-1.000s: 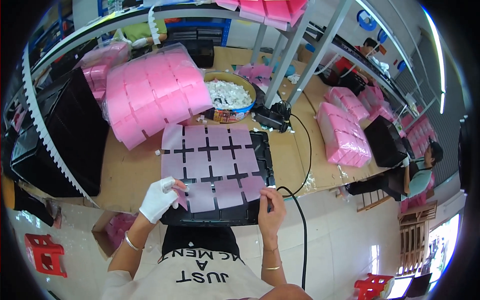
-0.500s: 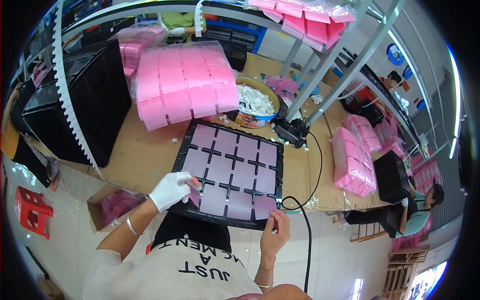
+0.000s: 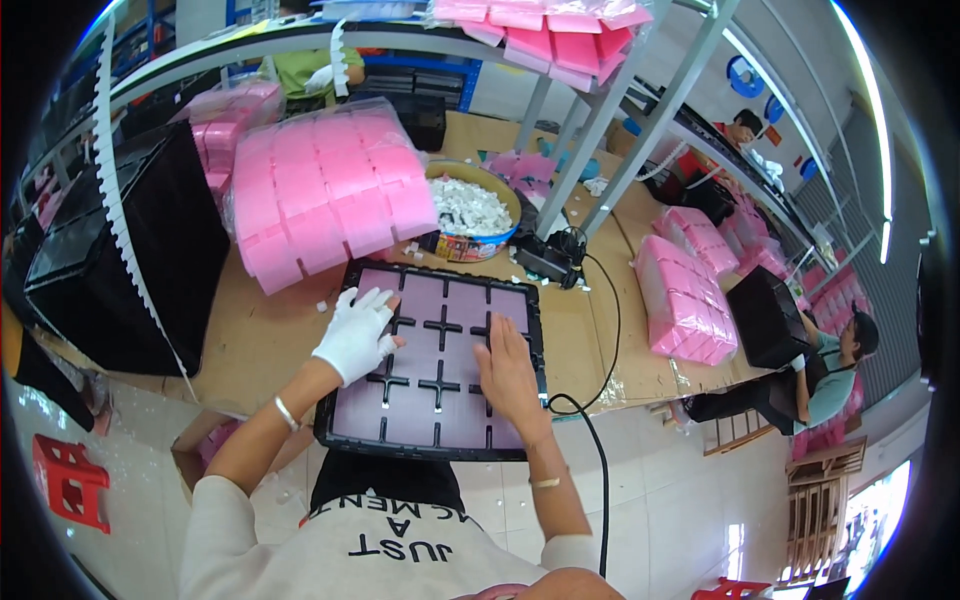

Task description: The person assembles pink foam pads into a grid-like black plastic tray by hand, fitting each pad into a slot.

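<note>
A black plastic tray (image 3: 330, 428) lies in front of me at the table's front edge. Black cross-shaped dividers split it into several compartments, with mauve-pink sheets (image 3: 408, 414) lying flat in them. My left hand (image 3: 352, 338), in a white glove that leaves some fingertips bare, rests over the tray's left half with fingers spread. Bare and flat, my right hand (image 3: 511, 378) lies over the right half with its fingers stretched out. Neither hand grips anything. The hands hide the compartments beneath them.
Beyond the tray sit a big bagged pink stack (image 3: 330, 190) and a round tub (image 3: 470, 210) of white scraps. A black box (image 3: 125, 260) stands left. A black cable (image 3: 603, 480) hangs at right, near wrapped pink bundles (image 3: 685, 300). Co-workers sit farther off.
Both hands have moved from the tray's near edge up onto its sheets. My left hand has let go of the sheet corner it pinched, and my right has flattened out.
</note>
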Action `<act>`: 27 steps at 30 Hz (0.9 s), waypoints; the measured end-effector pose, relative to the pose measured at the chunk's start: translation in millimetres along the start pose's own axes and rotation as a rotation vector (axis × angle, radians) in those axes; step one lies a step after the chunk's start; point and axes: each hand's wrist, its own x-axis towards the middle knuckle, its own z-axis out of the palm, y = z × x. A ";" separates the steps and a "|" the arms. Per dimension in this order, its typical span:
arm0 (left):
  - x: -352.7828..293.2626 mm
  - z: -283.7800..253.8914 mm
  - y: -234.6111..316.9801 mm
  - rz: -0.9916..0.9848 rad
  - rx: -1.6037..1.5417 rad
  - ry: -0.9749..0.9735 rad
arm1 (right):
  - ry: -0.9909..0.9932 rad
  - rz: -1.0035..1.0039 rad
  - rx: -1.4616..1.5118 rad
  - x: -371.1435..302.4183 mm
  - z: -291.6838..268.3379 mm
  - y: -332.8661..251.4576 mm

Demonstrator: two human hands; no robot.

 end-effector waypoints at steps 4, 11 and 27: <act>26.5 54.3 -38.8 -0.003 0.121 -0.085 | -0.098 0.052 -0.165 25.3 48.1 76.1; 16.2 40.6 -39.3 -0.086 0.233 -0.006 | -0.300 0.327 -0.060 67.2 1.5 42.4; 71.9 94.6 -124.2 -0.492 -0.353 0.255 | 0.117 0.496 0.084 65.6 55.0 150.3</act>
